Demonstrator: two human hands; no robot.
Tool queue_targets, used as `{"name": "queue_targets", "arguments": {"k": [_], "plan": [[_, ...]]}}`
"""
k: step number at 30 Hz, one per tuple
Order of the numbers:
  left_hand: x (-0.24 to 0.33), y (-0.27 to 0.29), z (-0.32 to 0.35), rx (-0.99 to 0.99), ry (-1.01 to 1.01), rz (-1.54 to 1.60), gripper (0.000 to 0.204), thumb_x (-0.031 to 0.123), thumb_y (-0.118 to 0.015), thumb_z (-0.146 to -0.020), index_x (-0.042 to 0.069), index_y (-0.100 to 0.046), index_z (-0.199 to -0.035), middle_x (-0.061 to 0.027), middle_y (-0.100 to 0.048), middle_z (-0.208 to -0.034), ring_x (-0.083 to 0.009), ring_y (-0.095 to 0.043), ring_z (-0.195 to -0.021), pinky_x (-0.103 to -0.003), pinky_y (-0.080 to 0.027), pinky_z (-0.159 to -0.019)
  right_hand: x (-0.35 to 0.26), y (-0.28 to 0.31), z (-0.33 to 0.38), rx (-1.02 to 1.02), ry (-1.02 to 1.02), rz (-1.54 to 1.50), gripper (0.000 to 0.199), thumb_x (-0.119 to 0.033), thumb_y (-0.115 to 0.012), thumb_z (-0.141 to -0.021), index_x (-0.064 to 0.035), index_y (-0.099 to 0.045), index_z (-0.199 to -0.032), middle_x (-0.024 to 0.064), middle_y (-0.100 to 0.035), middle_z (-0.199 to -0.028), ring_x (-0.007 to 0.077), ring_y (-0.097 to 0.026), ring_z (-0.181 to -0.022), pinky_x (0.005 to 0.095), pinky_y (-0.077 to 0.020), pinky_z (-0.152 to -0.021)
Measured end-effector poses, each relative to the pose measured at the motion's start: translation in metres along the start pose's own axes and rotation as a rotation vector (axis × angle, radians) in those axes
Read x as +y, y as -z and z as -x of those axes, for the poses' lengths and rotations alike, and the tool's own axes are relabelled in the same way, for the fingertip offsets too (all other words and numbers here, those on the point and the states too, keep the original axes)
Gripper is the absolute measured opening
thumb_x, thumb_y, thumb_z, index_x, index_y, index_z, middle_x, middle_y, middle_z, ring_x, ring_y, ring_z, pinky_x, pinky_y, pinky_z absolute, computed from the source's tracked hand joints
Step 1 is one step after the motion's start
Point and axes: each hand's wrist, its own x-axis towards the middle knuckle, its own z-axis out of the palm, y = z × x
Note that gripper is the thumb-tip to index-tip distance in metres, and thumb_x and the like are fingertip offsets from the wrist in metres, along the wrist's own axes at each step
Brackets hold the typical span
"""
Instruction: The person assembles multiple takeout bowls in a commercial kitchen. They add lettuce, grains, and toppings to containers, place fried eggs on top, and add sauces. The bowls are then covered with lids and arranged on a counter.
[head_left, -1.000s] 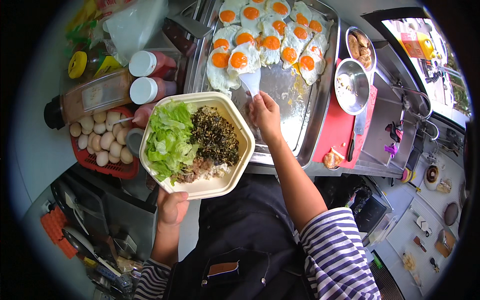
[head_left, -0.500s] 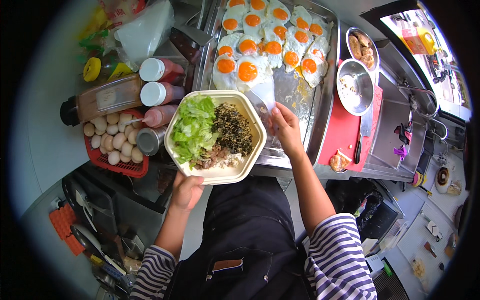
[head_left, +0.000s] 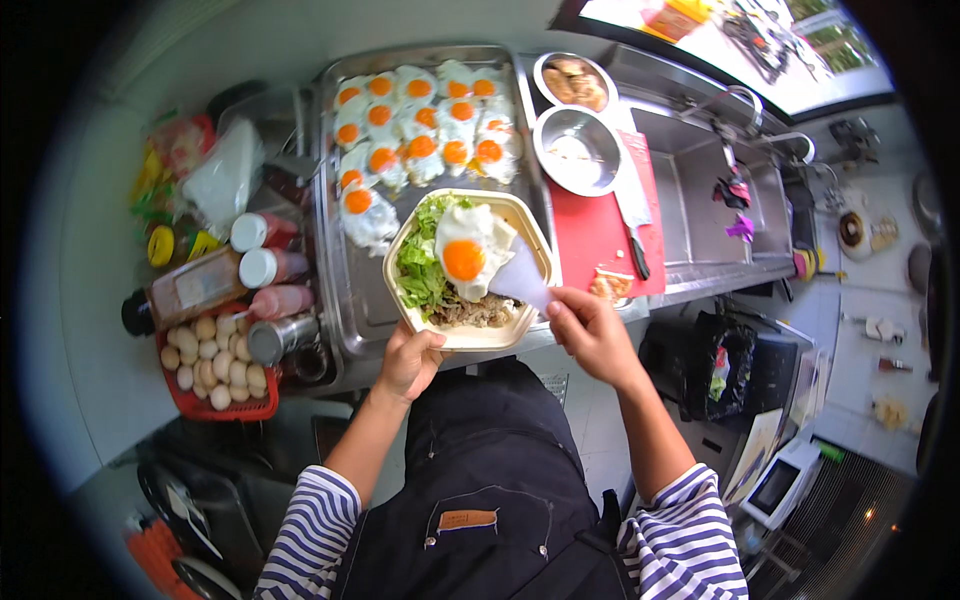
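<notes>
The right hand (head_left: 592, 335) is closed around the narrow end of a translucent spatula (head_left: 522, 278), thumb laid along it and the other fingers curled in. The left hand (head_left: 412, 362) grips a pale six-sided bowl (head_left: 520, 215) at its near left edge, the thumb up by the rim and the hand only partly spread.

From where I stand, the left fingers are mostly lost beneath the bowl, and the right palm is turned out of sight. The spatula's blade meets the right side of a fried egg (head_left: 463, 260); I can't tell how much of it lies underneath. The egg covers the middle of the food, so only lettuce (head_left: 418, 270) at the left and some chopped meat (head_left: 470, 312) at the near side show clearly.

That egg sits inside the bowl, ahead of both hands, up and left of the right one. The bowl is held over the near right part of a metal tray (head_left: 378, 300), whose other fried eggs (head_left: 421, 147) crowd the far end.
</notes>
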Motion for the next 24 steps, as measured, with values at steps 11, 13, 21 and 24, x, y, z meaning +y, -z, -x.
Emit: {"name": "queue_targets", "arguments": {"k": [11,13,21,24], "plan": [[-0.021,-0.013,-0.007,-0.111,0.147,-0.048,0.064,0.000,-0.049,-0.076,0.006,-0.034,-0.138,-0.0148,-0.048,-0.131,-0.0317,-0.051,-0.119,-0.046,-0.046,-0.097,-0.037,0.000,0.046,0.443,0.311,0.898,0.016,-0.013,-0.059,-0.087,-0.0053,-0.060,-0.101,0.0133,-0.064,-0.077,0.0328,-0.062,-0.062,0.0401,-0.0479,-0.052],[-0.019,-0.009,-0.001,-0.110,0.153,-0.036,0.063,-0.001,-0.049,-0.076,0.006,-0.034,-0.137,-0.0149,-0.049,-0.130,-0.0316,-0.052,-0.118,-0.046,-0.046,-0.096,-0.039,0.000,0.045,0.448,0.303,0.889,0.017,-0.011,-0.061,-0.085,-0.0052,-0.061,-0.101,0.0147,-0.065,-0.078,0.0334,-0.063,-0.064,0.0392,-0.0487,-0.054],[0.005,0.043,0.046,-0.035,0.080,-0.020,0.069,-0.003,-0.054,-0.070,0.005,-0.037,-0.136,-0.0140,-0.049,-0.131,-0.0330,-0.048,-0.122,-0.048,-0.040,-0.102,-0.007,0.010,0.005,0.494,0.201,0.345,0.016,-0.012,-0.059,-0.088,0.0003,-0.065,-0.095,0.0164,-0.063,-0.068,0.0259,-0.063,-0.060,0.0345,-0.0472,-0.055],[0.015,0.065,0.065,0.015,0.078,-0.106,0.071,-0.002,-0.054,-0.069,0.003,-0.036,-0.137,-0.0145,-0.049,-0.130,-0.0329,-0.047,-0.122,-0.050,-0.037,-0.104,0.099,-0.004,-0.033,0.514,0.231,0.033,0.018,-0.014,-0.057,-0.089,0.0019,-0.066,-0.094,0.0188,-0.063,-0.069,0.0255,-0.062,-0.058,0.0357,-0.0469,-0.056]]}}
